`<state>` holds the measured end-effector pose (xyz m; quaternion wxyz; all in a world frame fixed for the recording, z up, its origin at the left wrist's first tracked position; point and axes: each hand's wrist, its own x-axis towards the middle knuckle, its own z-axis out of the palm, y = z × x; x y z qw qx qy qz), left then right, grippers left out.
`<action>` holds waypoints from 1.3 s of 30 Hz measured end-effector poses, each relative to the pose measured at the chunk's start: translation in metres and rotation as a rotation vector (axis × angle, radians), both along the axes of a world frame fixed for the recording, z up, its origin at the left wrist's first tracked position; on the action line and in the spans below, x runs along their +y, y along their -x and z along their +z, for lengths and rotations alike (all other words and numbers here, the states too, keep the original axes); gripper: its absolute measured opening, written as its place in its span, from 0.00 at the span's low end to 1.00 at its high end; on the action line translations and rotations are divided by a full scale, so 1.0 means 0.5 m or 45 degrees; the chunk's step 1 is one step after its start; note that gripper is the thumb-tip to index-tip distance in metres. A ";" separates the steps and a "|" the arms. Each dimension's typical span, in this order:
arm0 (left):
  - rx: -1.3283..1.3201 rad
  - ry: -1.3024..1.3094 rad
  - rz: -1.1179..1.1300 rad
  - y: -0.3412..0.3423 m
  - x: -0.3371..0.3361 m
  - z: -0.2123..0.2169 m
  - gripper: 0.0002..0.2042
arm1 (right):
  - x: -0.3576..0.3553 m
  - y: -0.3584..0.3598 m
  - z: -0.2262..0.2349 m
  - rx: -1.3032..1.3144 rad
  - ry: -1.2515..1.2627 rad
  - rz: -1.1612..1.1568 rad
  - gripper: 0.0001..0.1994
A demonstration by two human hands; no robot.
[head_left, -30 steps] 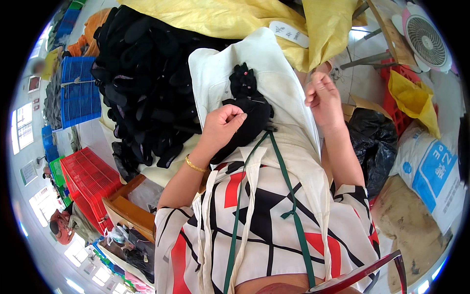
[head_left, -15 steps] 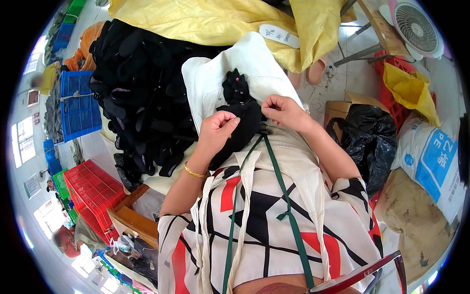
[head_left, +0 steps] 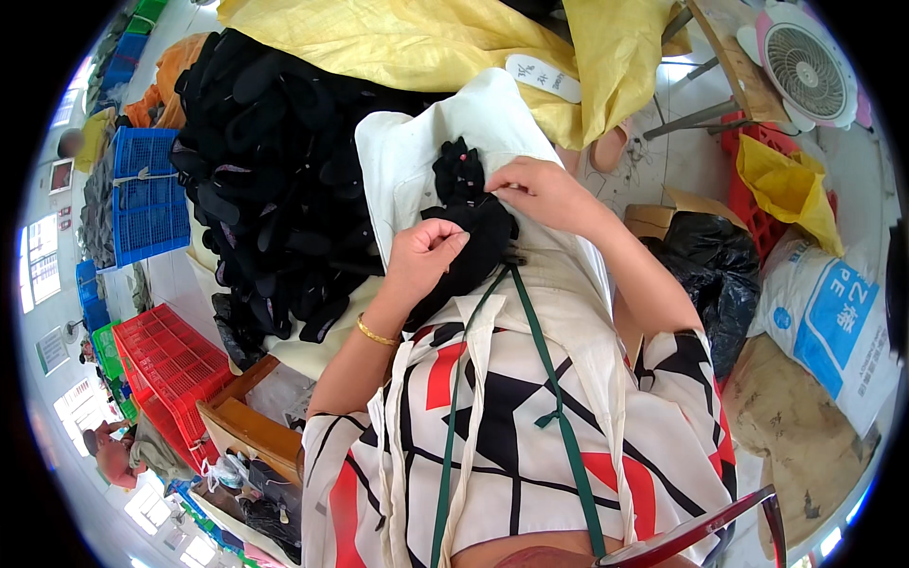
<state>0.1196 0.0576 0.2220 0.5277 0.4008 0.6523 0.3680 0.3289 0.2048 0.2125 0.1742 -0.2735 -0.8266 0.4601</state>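
On the white cloth (head_left: 407, 142) over my lap lies a black, soft, rounded piece (head_left: 478, 227); its exact kind is unclear. Just beyond it sits a small bunched black cluster (head_left: 458, 170) with pink specks. My left hand (head_left: 426, 254) is closed, thumb and forefinger pinched over the near left part of the black piece. Whatever it pinches is too small to make out. Close to the right side of the cluster, my right hand (head_left: 540, 194) is also pinched, and what its fingertips hold cannot be made out.
A large heap of black shoe-like pieces (head_left: 275, 180) lies to the left, beside blue (head_left: 151, 199) and red crates (head_left: 175, 355). Yellow sheeting (head_left: 398, 43) with a white sole-shaped piece (head_left: 543, 78) spreads ahead. At right are a black bag (head_left: 710, 275), a white sack (head_left: 824, 312) and a fan (head_left: 805, 62).
My right hand has moved away from me and slightly left, from beside the black piece to beside the cluster. My left hand stays pinched in nearly the same place.
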 end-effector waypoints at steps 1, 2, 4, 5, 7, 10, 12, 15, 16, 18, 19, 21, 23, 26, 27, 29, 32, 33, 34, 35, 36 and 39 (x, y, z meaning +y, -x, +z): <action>-0.008 0.010 -0.001 0.001 0.000 0.001 0.06 | 0.010 0.017 -0.006 -0.039 -0.015 0.103 0.09; -0.016 0.020 -0.002 0.001 0.001 0.002 0.06 | 0.022 0.033 -0.013 -0.078 -0.031 0.206 0.09; 0.015 0.005 -0.013 0.000 0.002 -0.001 0.05 | 0.055 0.067 -0.036 -0.274 0.162 0.477 0.10; 0.029 -0.001 -0.023 -0.001 0.004 -0.002 0.05 | 0.063 0.074 -0.046 -0.371 0.261 0.607 0.10; 0.041 0.006 -0.003 -0.002 0.003 -0.001 0.05 | 0.054 0.085 -0.047 -0.374 0.089 0.624 0.07; 0.049 0.019 0.011 0.003 0.003 -0.005 0.05 | 0.037 0.081 -0.037 -0.416 0.004 0.561 0.07; 0.050 0.020 0.019 0.006 0.002 -0.006 0.05 | 0.031 0.062 -0.037 -0.319 0.016 0.440 0.08; 0.041 0.007 0.023 0.008 0.001 -0.007 0.05 | 0.035 0.031 -0.018 -0.253 0.144 0.425 0.07; 0.034 0.004 0.019 0.007 0.001 -0.008 0.05 | 0.032 0.023 -0.017 -0.200 0.201 0.449 0.06; 0.035 -0.004 0.000 0.004 0.002 -0.006 0.05 | 0.028 0.009 -0.015 -0.094 0.313 0.495 0.05; 0.042 -0.008 -0.014 0.002 0.002 -0.004 0.05 | 0.028 0.006 -0.015 -0.105 0.358 0.514 0.05; 0.079 -0.043 -0.044 -0.001 0.000 -0.003 0.05 | 0.029 0.002 -0.016 -0.125 0.450 0.552 0.05; 0.141 -0.103 -0.078 -0.002 -0.002 -0.006 0.06 | 0.028 0.005 -0.012 -0.161 0.371 0.549 0.05; 0.213 -0.096 -0.096 -0.001 -0.001 0.007 0.06 | 0.026 -0.003 -0.007 -0.133 0.294 0.447 0.05; 0.237 -0.097 -0.094 -0.001 -0.003 0.012 0.06 | 0.024 -0.008 -0.004 -0.111 0.276 0.401 0.05; 0.285 -0.100 -0.091 -0.001 -0.005 0.021 0.07 | 0.026 -0.029 0.011 -0.021 0.331 0.323 0.04; 0.317 -0.146 -0.092 -0.008 -0.010 0.035 0.06 | 0.023 -0.047 0.021 0.100 0.236 0.257 0.04; 0.309 -0.144 -0.098 -0.010 -0.010 0.033 0.06 | 0.019 -0.050 0.028 0.138 0.176 0.242 0.04; 0.302 -0.143 -0.103 -0.010 -0.011 0.032 0.06 | 0.009 -0.048 0.037 0.112 0.183 0.265 0.04; 0.295 -0.141 -0.107 -0.011 -0.012 0.030 0.06 | -0.005 -0.039 0.049 0.087 0.191 0.288 0.05; 0.290 -0.142 -0.112 -0.011 -0.010 0.030 0.06 | -0.016 -0.029 0.059 0.062 0.197 0.301 0.05; 0.284 -0.141 -0.126 -0.011 -0.005 0.028 0.06 | -0.033 0.000 0.055 -0.124 0.037 0.333 0.04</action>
